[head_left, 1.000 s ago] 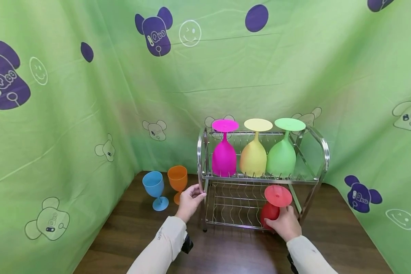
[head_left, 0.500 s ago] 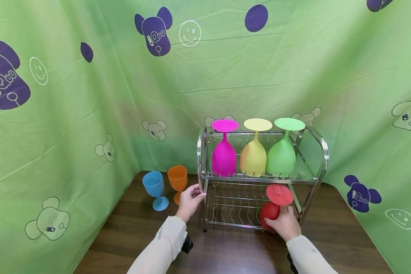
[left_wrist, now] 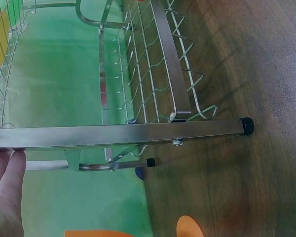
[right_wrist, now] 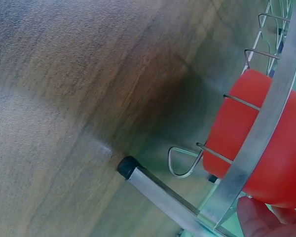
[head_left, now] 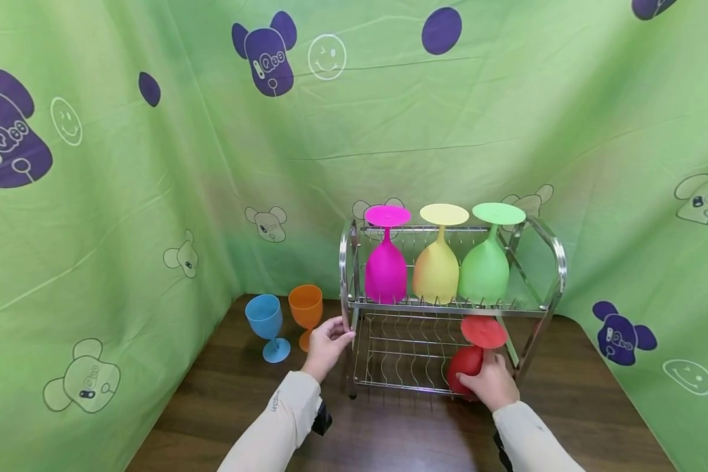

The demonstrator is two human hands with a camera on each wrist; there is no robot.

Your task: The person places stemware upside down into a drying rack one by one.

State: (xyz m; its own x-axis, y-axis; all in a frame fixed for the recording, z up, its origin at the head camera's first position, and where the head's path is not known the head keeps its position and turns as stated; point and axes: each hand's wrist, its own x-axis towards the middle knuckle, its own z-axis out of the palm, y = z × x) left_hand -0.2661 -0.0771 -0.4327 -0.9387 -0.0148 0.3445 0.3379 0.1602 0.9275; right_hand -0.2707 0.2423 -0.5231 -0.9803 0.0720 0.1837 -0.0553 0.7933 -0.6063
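A two-tier metal dish rack (head_left: 448, 309) stands on the table. My left hand (head_left: 326, 349) holds its left front post, fingers and thumb on either side; in the left wrist view the fingertips (left_wrist: 12, 170) meet the metal. At the right end of the lower tier, my right hand (head_left: 491, 381) grips a red goblet (head_left: 463, 368), upside down and slightly tilted, its foot leaning right. In the right wrist view the goblet bowl (right_wrist: 281, 143) sits against the wire loops behind the front rail, fingers touching its side. Part of the bowl is hidden by that hand.
On the upper tier stand upside-down magenta (head_left: 386, 272), yellow (head_left: 436, 272) and green (head_left: 485, 270) goblets. Left of the rack, a blue goblet (head_left: 265, 319) and an orange goblet (head_left: 306, 307) stand upright on the wooden table (head_left: 224, 393). A green patterned curtain (head_left: 354, 131) surrounds the table.
The red goblet's foot has shifted a little to the right and up as the goblet leans over. My right hand has barely moved; my left hand has stayed on the post.
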